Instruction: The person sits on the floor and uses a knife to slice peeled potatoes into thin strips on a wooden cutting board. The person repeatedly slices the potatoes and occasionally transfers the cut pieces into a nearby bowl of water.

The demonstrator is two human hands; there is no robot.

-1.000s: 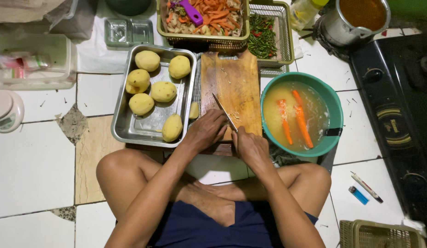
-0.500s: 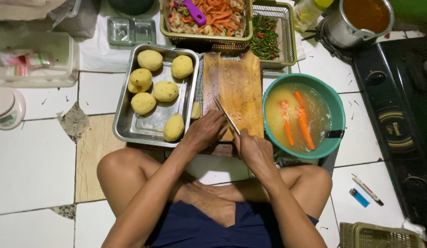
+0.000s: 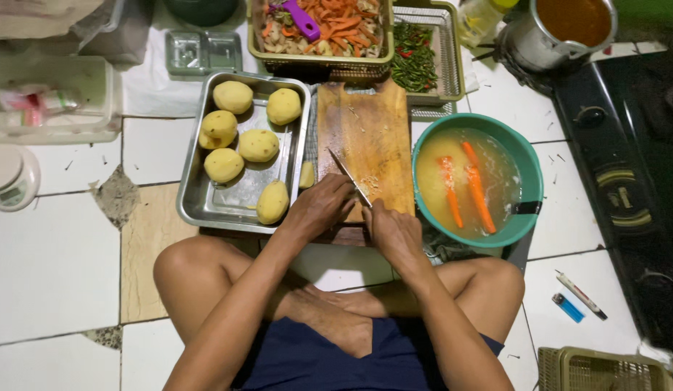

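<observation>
Slim steel knife point(image 3: 348, 176), blade angled up-left, on worn wooden cutting board point(image 3: 372, 137), pale shavings beneath, floor level

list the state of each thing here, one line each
left hand: pressing down on the cutting board
right hand: gripping the knife
knife: blade angled over the board
cutting board: lying flat, scattered with scraps
metal tray: holding six peeled potatoes
green basin: filled with cloudy water, two carrots in it

A home kitchen floor is serving as workspace: white tiles point(image 3: 54, 268), a wooden cutting board point(image 3: 369, 137) at twelve o'clock, a gas stove point(image 3: 626, 181) sitting at three o'clock.
</observation>
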